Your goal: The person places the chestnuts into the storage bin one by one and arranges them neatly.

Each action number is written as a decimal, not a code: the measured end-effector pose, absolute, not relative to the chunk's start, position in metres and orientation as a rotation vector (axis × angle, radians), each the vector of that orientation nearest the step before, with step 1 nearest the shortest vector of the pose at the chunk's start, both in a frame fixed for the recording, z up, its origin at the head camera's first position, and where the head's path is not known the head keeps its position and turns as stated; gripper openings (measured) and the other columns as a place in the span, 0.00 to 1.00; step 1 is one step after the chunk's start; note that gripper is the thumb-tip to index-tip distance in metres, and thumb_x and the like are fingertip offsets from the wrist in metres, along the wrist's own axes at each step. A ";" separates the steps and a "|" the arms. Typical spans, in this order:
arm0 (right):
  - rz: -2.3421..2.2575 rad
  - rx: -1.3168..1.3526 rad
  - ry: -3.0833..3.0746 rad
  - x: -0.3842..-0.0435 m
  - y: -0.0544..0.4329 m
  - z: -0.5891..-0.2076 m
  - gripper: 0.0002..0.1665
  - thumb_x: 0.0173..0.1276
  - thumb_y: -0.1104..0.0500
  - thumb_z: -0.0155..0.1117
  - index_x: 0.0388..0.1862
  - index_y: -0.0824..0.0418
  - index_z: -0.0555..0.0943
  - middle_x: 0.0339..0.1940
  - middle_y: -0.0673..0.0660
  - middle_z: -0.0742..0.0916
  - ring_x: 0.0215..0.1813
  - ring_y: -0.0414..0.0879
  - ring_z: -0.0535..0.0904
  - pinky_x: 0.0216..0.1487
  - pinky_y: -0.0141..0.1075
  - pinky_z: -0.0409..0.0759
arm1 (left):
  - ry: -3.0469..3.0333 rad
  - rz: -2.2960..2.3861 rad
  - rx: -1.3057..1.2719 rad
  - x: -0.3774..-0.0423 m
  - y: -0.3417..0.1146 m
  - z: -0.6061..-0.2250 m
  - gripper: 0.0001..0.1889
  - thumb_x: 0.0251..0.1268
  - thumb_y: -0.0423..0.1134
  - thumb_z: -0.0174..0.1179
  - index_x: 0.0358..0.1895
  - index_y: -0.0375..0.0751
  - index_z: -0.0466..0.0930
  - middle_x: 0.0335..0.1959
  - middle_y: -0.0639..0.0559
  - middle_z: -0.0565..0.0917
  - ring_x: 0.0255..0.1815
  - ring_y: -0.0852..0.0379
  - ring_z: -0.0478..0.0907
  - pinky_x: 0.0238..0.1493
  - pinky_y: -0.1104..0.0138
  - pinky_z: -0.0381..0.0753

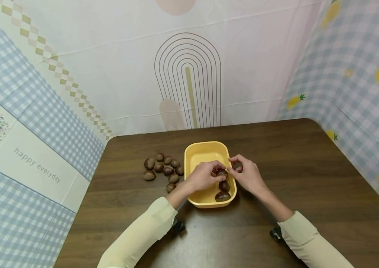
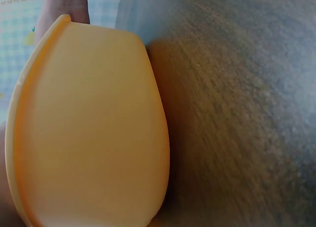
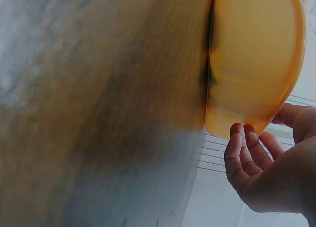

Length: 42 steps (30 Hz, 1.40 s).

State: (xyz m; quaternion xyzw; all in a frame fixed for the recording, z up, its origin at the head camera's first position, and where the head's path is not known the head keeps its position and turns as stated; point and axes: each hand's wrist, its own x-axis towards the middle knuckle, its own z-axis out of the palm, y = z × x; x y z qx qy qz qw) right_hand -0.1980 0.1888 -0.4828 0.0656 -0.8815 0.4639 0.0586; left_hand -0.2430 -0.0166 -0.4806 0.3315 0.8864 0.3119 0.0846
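Note:
A yellow plastic tub [image 1: 206, 204] stands on the table with glossy brown chestnuts along its right side. Reaching over its left rim, my left hand [image 1: 206, 174] pinches a chestnut [image 1: 222, 173] between thumb and fingers inside the tub. Two more chestnuts [image 1: 222, 196] lie just below that one, toward the near right corner. My right hand [image 1: 247, 175] is at the right rim, fingers and thumb curled around another chestnut [image 1: 237, 167]. In the right wrist view, the right fingertips [image 3: 237, 129] are close to the tub wall [image 3: 252, 59]; the chestnut is hidden there. Only the tub's outer wall [image 2: 94, 123] fills the left wrist view.
Several loose chestnuts [image 1: 168, 171] lie in a group on the brown wooden table [image 1: 129, 208], left of the tub. Behind the table hangs a pale printed cloth [image 1: 125, 74], with blue checked cloth [image 1: 336, 93] at the sides.

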 end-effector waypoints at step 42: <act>1.406 0.198 -2.653 -0.197 0.188 -0.484 0.18 0.73 0.64 0.72 0.60 0.66 0.84 0.46 0.61 0.88 0.36 0.49 0.83 0.34 0.32 0.80 | 2.795 1.159 0.921 -0.266 -0.115 -0.420 0.16 0.77 0.36 0.67 0.63 0.41 0.82 0.57 0.44 0.88 0.57 0.49 0.86 0.55 0.55 0.86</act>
